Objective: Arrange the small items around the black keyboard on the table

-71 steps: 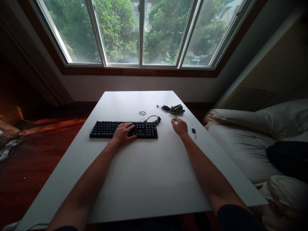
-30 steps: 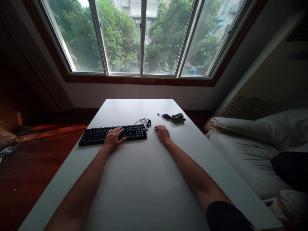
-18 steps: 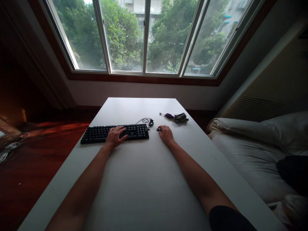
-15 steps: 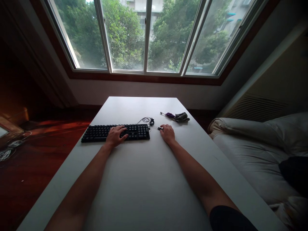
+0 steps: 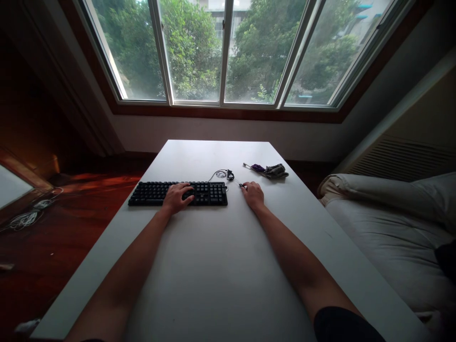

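Note:
My left hand [image 5: 177,198] lies over the middle of a black keyboard [image 5: 149,194], fingers stretched onto the keys and thumb apart. To the right of the keyboard, my right hand [image 5: 254,195] rests at the white table, its fingers pinched on a small dark cable plug [image 5: 242,185]. The plug's tip points left, towards the keyboard's bundled black cable [image 5: 230,175], which lies partly coiled behind the keyboard's right end. Part of the plug is hidden by my fingers.
Beyond my right hand lie a dark grey bunched cloth item [image 5: 276,171] and a small purple item [image 5: 258,167]. The white table [image 5: 213,266] reaches towards a window [image 5: 223,57]. A pale sofa [image 5: 384,228] stands right; white cables [image 5: 28,216] lie on the floor at left.
The whole view has shifted slightly, so the table and keyboard appear further right. My right hand keeps its pinch, with the plug turned a little; my left hand stays on the keyboard.

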